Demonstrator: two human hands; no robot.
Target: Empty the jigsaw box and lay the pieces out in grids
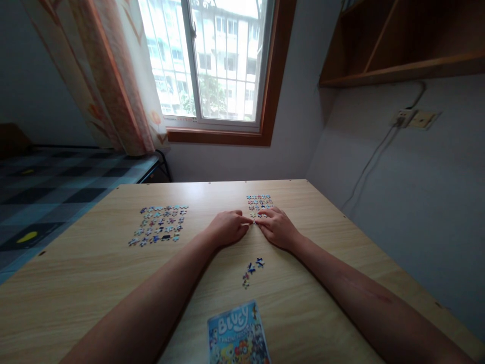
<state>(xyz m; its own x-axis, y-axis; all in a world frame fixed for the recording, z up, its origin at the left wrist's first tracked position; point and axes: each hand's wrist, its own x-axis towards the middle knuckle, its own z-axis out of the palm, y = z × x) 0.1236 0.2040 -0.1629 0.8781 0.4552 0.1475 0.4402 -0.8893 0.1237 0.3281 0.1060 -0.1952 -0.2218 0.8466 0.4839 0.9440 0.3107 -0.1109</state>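
My left hand (227, 227) and my right hand (278, 227) rest on the wooden table (94, 283), fingertips meeting at a small jigsaw piece (253, 221) pinched between them. Both hands have their fingers curled and pressed together. Just beyond the fingertips lies a small joined patch of jigsaw pieces (259, 203). Several loose pieces laid out in rows (159, 231) sit to the left of my left hand. A few loose pieces (252, 270) lie between my forearms.
A puzzle picture card with blue lettering (238, 334) lies at the table's near edge. A bed with a checked cover (56, 192) stands left of the table. A window (212, 60), a curtain (113, 76), a wall shelf (401, 40) and a wall socket with cable (403, 119) are beyond.
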